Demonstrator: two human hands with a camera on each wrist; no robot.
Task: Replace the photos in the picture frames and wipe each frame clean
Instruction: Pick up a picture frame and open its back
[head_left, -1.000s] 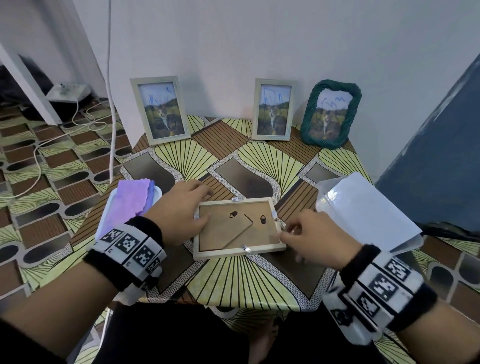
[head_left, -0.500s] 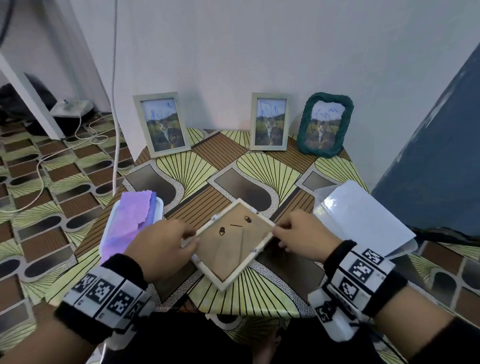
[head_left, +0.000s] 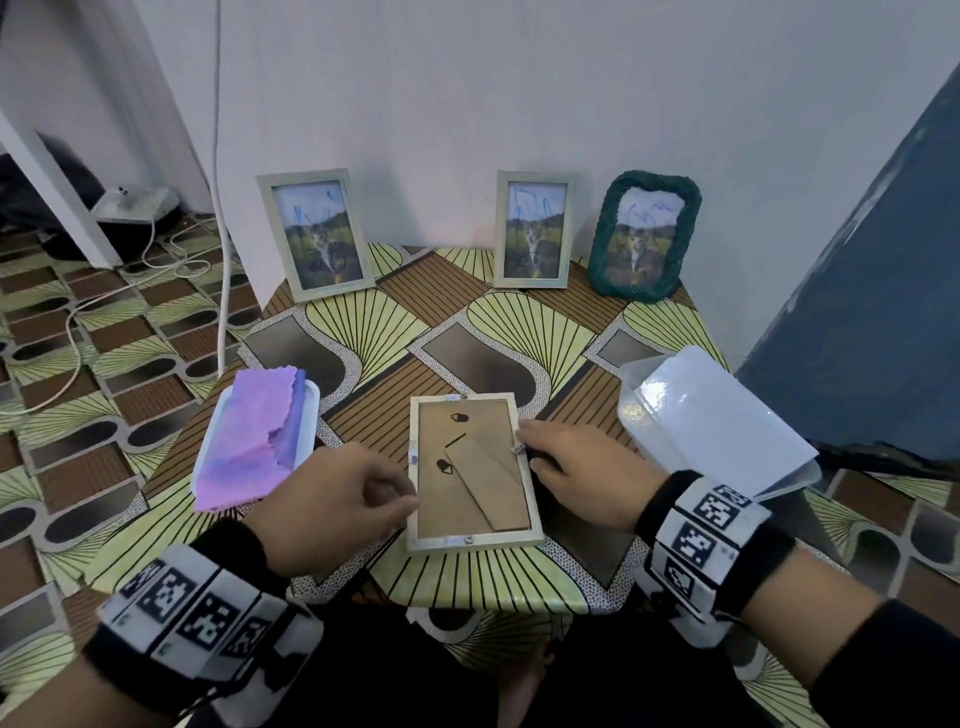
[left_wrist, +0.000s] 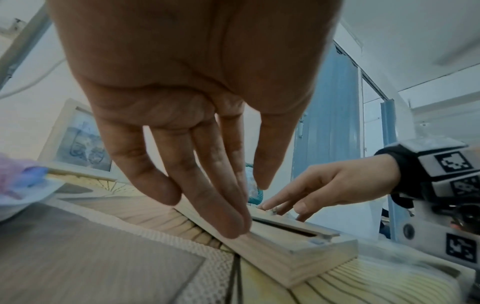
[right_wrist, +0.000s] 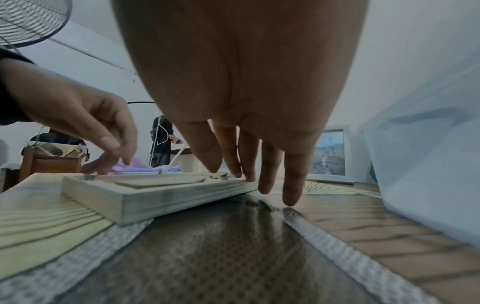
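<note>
1. The right hand (right_wrist: 241, 86) is seen from the wrist, filling the upper middle of the view, its fingers (right_wrist: 270, 164) pointed down and fairly straight.
2. The right edge of a pale wooden frame (right_wrist: 155, 195) is touched by some of those fingertips; the outer two are seen just off the frame, above the patterned tabletop (right_wrist: 207, 257).
3. The frame is laid back-side up, a brown backing board (right_wrist: 161, 182) set inside it.
4. The frame's far left edge is touched by the left hand (right_wrist: 85, 123), fingers bent down.
5. A purple cloth (right_wrist: 135, 167) is glimpsed behind that hand.
6. A translucent plastic container (right_wrist: 428, 174) is seen at the right, and an upright framed picture (right_wrist: 331, 154) is seen beyond it.
</note>
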